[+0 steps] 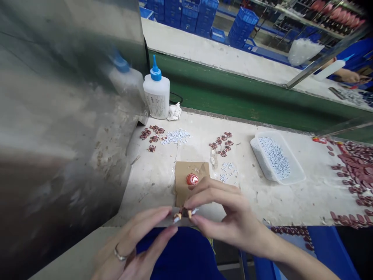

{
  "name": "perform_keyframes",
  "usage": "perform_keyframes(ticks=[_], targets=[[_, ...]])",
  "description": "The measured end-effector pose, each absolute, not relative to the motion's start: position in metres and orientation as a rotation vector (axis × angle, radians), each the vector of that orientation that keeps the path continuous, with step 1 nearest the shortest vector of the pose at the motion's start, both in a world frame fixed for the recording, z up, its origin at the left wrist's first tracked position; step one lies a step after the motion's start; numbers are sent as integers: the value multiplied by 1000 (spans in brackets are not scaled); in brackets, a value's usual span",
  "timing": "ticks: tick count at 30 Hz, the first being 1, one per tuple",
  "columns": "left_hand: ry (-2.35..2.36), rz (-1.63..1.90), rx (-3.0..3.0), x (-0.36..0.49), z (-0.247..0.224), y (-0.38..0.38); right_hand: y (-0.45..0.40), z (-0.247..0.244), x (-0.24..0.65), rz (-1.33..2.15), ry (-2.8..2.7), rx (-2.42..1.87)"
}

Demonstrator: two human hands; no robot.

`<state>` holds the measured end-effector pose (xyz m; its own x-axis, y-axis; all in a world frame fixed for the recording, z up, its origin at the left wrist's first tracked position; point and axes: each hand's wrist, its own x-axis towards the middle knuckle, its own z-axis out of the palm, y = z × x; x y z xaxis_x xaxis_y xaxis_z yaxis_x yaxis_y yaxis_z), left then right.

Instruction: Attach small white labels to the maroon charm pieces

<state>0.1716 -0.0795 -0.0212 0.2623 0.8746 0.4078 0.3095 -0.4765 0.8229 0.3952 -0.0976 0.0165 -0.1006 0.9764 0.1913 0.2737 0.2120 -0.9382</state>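
Note:
My right hand pinches a small brown figurine part between thumb and fingertips, above the table's front edge. Pale tan and whitish bits show at both ends of the part. Close to its left end is my left hand, thumb and forefinger apart, with a ring on one finger; no firm contact shows. Just beyond the hands, a piece of brown cardboard lies on the table, and a round red-and-white cap rests on it. Small white pieces are scattered right of the cardboard.
A white bottle with blue nozzle stands at the back left beside crumpled tissue. Brown parts and white pieces lie behind the cardboard. To the right is a clear tub. A metal panel bounds the left; a co-worker's hand shows far right.

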Motion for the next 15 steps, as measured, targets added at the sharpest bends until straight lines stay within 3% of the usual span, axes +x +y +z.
perform_keyframes(ticks=[15], targets=[[1152,1141,1731,196,-4,-83,-113,17,387,988,-1517,-1232]])
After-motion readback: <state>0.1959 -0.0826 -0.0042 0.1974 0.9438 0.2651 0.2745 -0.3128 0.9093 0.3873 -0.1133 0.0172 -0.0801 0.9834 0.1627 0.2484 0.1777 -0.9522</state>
